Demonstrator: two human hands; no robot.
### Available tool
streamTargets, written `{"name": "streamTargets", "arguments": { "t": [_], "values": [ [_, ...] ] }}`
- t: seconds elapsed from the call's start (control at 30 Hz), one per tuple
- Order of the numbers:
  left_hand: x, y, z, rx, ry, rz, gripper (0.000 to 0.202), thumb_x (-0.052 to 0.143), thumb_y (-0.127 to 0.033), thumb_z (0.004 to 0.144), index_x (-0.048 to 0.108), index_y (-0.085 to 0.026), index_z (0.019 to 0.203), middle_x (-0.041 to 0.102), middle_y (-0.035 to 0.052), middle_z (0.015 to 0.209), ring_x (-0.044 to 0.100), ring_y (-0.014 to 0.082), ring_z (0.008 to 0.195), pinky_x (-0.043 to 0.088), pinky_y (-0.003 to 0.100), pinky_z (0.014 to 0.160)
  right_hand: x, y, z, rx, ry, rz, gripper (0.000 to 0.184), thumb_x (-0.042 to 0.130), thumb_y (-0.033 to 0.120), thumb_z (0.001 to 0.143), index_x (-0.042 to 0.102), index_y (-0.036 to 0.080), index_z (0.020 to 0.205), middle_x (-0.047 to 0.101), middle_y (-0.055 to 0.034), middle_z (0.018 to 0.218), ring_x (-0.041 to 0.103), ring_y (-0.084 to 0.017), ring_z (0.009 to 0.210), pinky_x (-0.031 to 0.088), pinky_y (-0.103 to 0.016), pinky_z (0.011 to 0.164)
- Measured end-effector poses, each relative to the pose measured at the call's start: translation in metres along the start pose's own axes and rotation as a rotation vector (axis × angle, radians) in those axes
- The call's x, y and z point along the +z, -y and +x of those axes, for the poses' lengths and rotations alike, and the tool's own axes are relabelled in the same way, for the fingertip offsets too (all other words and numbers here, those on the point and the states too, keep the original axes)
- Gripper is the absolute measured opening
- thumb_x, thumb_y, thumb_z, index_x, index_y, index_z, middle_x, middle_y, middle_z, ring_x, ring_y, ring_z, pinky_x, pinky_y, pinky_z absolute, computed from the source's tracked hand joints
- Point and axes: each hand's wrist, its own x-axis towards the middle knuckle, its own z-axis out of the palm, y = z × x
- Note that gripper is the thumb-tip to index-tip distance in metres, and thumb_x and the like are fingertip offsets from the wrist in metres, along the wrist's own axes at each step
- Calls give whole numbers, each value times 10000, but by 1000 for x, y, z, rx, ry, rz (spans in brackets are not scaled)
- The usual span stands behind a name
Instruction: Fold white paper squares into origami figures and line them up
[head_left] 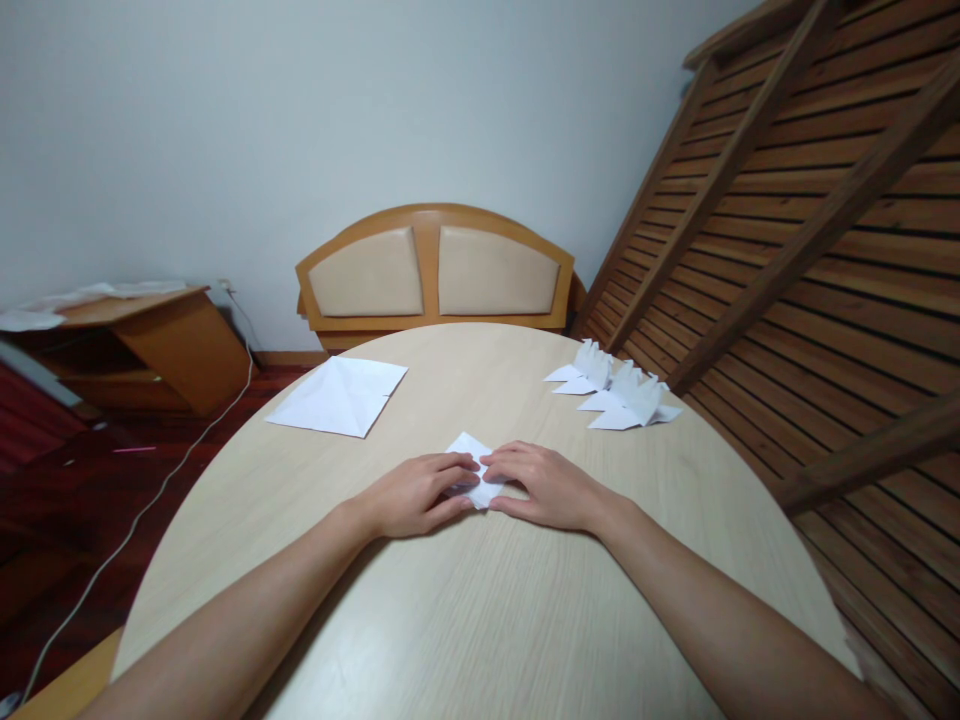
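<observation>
Forearms: the left forearm [247,610] and right forearm [720,600] are slanting inward over the near part of the bench, bare-skinned.
Bench: a round, pale wood-grain bench [480,620] is carrying all the paper; its near edge is falling outside the view.
Folded paper: a small white folded paper [480,495] is lying near the middle of the bench, one corner pointing at the far edge, both sides partly hidden by hands.
Left hand: the left hand [424,492] is covering the paper's left side, fingers lying close together over it, thumb sitting apart at the near corner.
Right hand: the right hand [546,487] is mirroring this on the right side, thumb also at the near corner. Pinching or only pressing: cannot tell for either.
Open sheet: a creased white sheet [341,397] is lying flat by the far left edge.
Paper figures: pointed white paper figures [630,400] are standing in two clusters by the far right edge; exact count unclear.
Beyond: a padded headboard [427,262] is standing past the far edge; a slatted wooden panel [810,230] is leaning along the right.
</observation>
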Motion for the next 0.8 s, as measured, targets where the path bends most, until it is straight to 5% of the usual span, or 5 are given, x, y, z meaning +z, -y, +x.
{"name": "streamTargets", "arguments": {
  "t": [0.2, 0.33, 0.6, 0.8],
  "values": [
    [-1, 0, 1, -24, 3, 10, 250, 432, -260, 1022, 631, -185, 1152, 635, 108, 1301, 616, 226, 1195, 477, 368, 1045, 2, 2, 4, -37, -9, -50, 161, 567, 255, 976, 720, 206, 985, 721, -78, 1209, 632, -237, 1157, 495, -396, 995],
    [1, 2, 1, -14, -29, 46, 261, 553, -269, 951, 607, -188, 1192, 637, 118, 1300, 620, 248, 1184, 490, 384, 1028, 7, 1, 5, -18, -40, -83, 203, 518, 246, 999, 713, 199, 1032, 720, -70, 1219, 614, -245, 1195, 490, -397, 1016],
    [7, 8, 3, -132, -149, 96, 179, 486, -253, 996, 642, -188, 1054, 717, 85, 1037, 677, 204, 914, 521, 311, 807, 9, 3, 5, 63, -72, -68, 277, 619, 344, 951, 643, 203, 1189, 729, -89, 1172, 668, -255, 1107, 507, -384, 952],
    [7, 5, 2, -208, -310, 50, 194, 475, -290, 1007, 633, -177, 1009, 699, 52, 885, 650, 167, 757, 492, 270, 684, 9, 1, 7, 153, -147, -38, 211, 569, 198, 971, 691, 217, 1143, 765, -56, 1073, 714, -223, 978, 515, -353, 881]
  ]
}}
